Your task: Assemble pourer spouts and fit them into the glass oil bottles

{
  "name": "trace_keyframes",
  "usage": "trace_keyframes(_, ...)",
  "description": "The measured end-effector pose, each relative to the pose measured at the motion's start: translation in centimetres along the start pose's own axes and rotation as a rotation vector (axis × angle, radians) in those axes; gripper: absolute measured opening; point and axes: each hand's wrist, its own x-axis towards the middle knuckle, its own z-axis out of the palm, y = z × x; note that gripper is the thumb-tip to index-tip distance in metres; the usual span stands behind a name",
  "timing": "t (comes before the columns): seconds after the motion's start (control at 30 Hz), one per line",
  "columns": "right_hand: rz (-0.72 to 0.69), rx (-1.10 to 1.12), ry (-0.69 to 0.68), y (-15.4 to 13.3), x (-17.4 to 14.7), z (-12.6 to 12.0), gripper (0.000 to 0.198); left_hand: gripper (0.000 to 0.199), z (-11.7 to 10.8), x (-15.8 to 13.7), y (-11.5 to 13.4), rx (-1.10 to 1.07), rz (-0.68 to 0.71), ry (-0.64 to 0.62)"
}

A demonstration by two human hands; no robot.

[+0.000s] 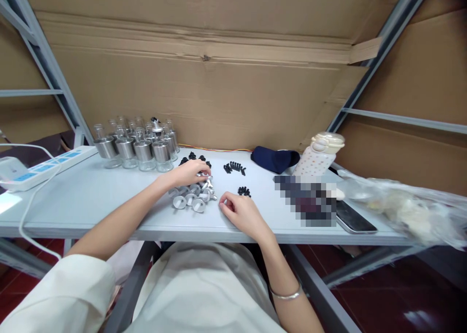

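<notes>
My left hand (192, 172) is over the far side of a cluster of silver pourer tops (189, 199) with round discs. Its fingers curl down among the silver spouts, and what lies under the fingertips is hidden. Black stoppers (192, 156) show just beyond that hand. My right hand (240, 212) rests on the table to the right of the silver pieces, fingers curled in and no object visible in them. A small group of black pieces (244, 192) lies just past it. Farther back is a row of small black caps (234, 167).
Several glass bottles with metal sleeves (144, 150) stand back left, one topped with a pourer. A power strip (54, 165) lies at the left. On the right are a navy cap (273, 158), a dotted bottle (315, 157), a phone (353, 217) and plastic bags (404, 206).
</notes>
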Motion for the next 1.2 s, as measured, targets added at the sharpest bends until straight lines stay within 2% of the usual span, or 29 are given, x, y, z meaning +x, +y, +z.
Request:
trace_keyframes(0.23,0.018,0.035,0.079,0.3,0.1,0.4,0.017,0.017,0.6,-0.1,-0.3,0.041,0.024,0.022)
trace_keyframes(0.37,0.014,-0.028,0.068,0.2,0.2,0.5,0.020,0.017,0.7,0.0,-0.3,0.047,0.045,0.030)
trace_keyframes(0.5,0.002,-0.009,0.104,0.3,0.1,0.6,0.019,0.021,0.7,0.1,-0.3,0.022,0.056,0.132)
trace_keyframes(0.6,-0.040,0.061,0.225,0.9,0.2,0.9,0.018,0.024,0.3,0.0,0.6,-0.120,0.038,0.230)
trace_keyframes(0.67,-0.073,0.132,0.336,1.1,0.2,1.1,0.018,0.023,0.0,0.0,1.5,-0.325,-0.009,0.260)
trace_keyframes(0.8,-0.187,0.250,0.520,1.1,0.1,1.0,0.021,0.024,-0.6,-0.2,3.5,-0.815,-0.111,0.151)
trace_keyframes(0.93,-0.338,0.252,0.639,0.7,-0.1,0.8,0.015,0.031,-0.6,-0.3,4.6,-1.073,-0.168,0.041)
trace_keyframes(1.07,-0.350,0.247,0.705,0.4,-0.3,0.6,0.014,0.028,-0.5,-0.3,4.8,-1.166,-0.178,-0.057)
trace_keyframes(1.2,-0.304,0.249,0.674,0.4,-0.4,0.6,0.017,0.022,-0.7,-0.6,4.9,-1.041,-0.129,-0.183)
